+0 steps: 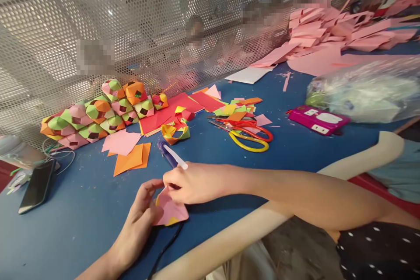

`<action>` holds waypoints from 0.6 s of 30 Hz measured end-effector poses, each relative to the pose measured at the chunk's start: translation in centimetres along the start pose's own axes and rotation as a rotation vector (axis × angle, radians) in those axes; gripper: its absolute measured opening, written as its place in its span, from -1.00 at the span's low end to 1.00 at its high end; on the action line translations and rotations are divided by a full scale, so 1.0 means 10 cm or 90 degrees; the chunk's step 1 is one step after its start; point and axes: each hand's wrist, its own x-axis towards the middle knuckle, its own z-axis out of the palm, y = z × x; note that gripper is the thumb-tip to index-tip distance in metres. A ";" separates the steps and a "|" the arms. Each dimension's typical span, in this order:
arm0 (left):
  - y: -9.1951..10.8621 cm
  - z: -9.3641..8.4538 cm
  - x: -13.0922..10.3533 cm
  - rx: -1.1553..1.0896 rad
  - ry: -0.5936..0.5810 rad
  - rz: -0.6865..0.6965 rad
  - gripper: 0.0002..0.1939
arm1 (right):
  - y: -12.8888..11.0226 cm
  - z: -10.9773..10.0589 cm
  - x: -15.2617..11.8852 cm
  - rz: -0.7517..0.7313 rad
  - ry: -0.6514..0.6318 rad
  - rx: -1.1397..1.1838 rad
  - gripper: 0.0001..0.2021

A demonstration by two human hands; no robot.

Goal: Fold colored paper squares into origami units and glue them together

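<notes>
My left hand point(139, 216) grips a folded pink paper piece point(172, 210) with yellow edges, low over the blue table. My right hand point(200, 182) is closed at the upper edge of the same piece, its fingertips curled and partly hidden. Just beyond the right hand lies what looks like a blue glue gun point(168, 154) with a white glue stick point(177, 157) sticking out. A black cord point(167, 243) emerges from under the paper. Whether the right hand touches the glue gun, I cannot tell. A ring of folded yellow, green and red paper point(176, 131) sits behind it.
Joined folded-paper balls point(100, 111) line the mesh screen point(147, 22). Orange squares point(133, 159) and a phone point(37, 186) lie left. Scissors point(249, 140), a magenta box point(318, 120), a plastic bag point(370, 92) and pink strips point(328, 30) are right. A pale rail point(226, 243) edges the table.
</notes>
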 end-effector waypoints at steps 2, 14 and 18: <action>0.01 0.00 0.02 -0.037 -0.034 0.051 -0.64 | 0.11 -0.11 -0.02 -0.012 -0.086 -0.019 -0.89; 0.07 -0.46 0.24 0.160 0.185 0.158 -0.69 | 1.37 -0.79 -0.14 0.331 0.109 0.010 -0.86; 0.12 -0.65 0.30 0.263 0.295 0.162 -0.62 | 1.54 -0.74 -0.12 0.377 0.220 -0.081 -0.83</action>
